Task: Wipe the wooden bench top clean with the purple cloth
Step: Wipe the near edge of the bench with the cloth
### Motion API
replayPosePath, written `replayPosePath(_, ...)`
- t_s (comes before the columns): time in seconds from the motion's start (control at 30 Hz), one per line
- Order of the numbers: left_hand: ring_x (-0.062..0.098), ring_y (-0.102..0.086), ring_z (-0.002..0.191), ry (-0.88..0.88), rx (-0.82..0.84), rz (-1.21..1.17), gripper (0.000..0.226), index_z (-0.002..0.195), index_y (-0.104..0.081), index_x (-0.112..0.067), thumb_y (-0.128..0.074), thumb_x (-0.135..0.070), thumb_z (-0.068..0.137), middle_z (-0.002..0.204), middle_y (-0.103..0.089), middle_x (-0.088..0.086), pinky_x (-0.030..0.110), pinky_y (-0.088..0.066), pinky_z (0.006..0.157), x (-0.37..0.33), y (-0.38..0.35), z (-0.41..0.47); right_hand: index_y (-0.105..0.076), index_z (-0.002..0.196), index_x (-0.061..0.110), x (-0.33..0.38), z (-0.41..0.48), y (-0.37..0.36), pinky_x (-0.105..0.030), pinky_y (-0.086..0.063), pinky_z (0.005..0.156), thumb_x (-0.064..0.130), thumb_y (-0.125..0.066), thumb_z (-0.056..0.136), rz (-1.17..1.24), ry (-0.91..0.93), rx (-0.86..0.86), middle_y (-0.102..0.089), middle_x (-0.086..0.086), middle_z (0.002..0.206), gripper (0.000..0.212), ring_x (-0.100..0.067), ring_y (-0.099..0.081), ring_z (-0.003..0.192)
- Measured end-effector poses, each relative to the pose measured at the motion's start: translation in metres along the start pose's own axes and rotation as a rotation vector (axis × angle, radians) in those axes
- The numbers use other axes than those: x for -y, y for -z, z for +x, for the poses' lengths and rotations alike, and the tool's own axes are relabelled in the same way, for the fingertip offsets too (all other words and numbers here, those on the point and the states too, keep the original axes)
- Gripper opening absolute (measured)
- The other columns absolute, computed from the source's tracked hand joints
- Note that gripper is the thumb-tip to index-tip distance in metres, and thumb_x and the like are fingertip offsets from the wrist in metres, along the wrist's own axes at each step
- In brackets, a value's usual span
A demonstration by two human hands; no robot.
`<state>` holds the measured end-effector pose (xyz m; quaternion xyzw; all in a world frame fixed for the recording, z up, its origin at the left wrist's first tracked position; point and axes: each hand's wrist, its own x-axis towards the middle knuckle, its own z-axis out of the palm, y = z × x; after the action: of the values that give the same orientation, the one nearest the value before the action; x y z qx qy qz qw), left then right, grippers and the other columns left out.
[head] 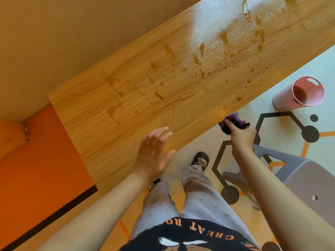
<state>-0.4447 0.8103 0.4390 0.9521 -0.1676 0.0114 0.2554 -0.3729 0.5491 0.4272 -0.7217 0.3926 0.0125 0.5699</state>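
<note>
Right hand (pixel 242 134) grips the bunched purple cloth (pixel 230 120) at the bench top (pixel 90 124) edge, left hand (pixel 154 154) held flat; wadded cloth likely to smear brown spills (pixel 159 95)

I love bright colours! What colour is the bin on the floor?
Pink. The bin shows best in the head view.

Right of the bench top (pixel 126 98) stands a bin (pixel 299 93) (chair (pixel 299 171) just nearer).

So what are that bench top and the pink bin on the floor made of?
Bench top: wood or wood-look laminate, smooth, fairly glossy; straight grain lines, bright glare. Pink bin: probably moulded plastic, matte; thin wall with cut-out handle slot.
</note>
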Motion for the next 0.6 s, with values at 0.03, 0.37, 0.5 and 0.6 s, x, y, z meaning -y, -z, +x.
replayPosePath(0.03,0.023,-0.038,0.125,-0.048,0.013,-0.004,0.053,0.133,-0.035,-0.012,-0.051,-0.036,0.088,0.137,-0.035,0.005,0.032,-0.032,0.101,-0.010,-0.012,0.027,-0.063,0.095,0.007,-0.002,0.000,0.000,-0.030,-0.051,0.075,0.018,-0.075,0.078,-0.004,0.007,0.013,-0.065,-0.009,0.088,0.023,-0.020,-0.062,0.084)
replayPosePath(0.37,0.024,-0.041,0.124,-0.031,0.220,0.152,0.041,0.125,-0.050,-0.013,-0.042,-0.025,0.087,0.130,-0.052,0.007,0.037,-0.032,0.102,-0.044,-0.082,0.128,-0.062,0.076,0.018,-0.011,0.002,0.003,-0.036,-0.051,0.069,0.018,-0.075,0.077,0.043,-0.034,0.138,-0.064,-0.005,0.072,0.013,-0.017,-0.062,0.070)
replayPosePath(0.5,0.023,-0.039,0.124,-0.010,0.214,0.190,0.039,0.124,-0.048,-0.016,-0.045,-0.026,0.087,0.131,-0.046,0.004,0.036,-0.031,0.102,-0.046,-0.081,0.129,-0.063,0.088,0.012,0.026,0.071,0.033,-0.022,-0.047,0.068,0.015,-0.074,0.079,0.039,0.006,0.007,-0.062,0.001,0.078,0.014,-0.011,-0.059,0.076)
replayPosePath(0.6,0.023,-0.040,0.122,-0.016,0.192,0.204,0.037,0.122,-0.048,-0.017,-0.045,-0.026,0.086,0.130,-0.043,0.002,0.035,-0.029,0.100,-0.047,-0.081,0.132,-0.060,0.084,0.017,0.045,0.112,0.052,-0.024,-0.049,0.069,0.017,-0.075,0.078,0.000,0.065,-0.027,-0.060,0.004,0.076,0.016,-0.013,-0.058,0.076)
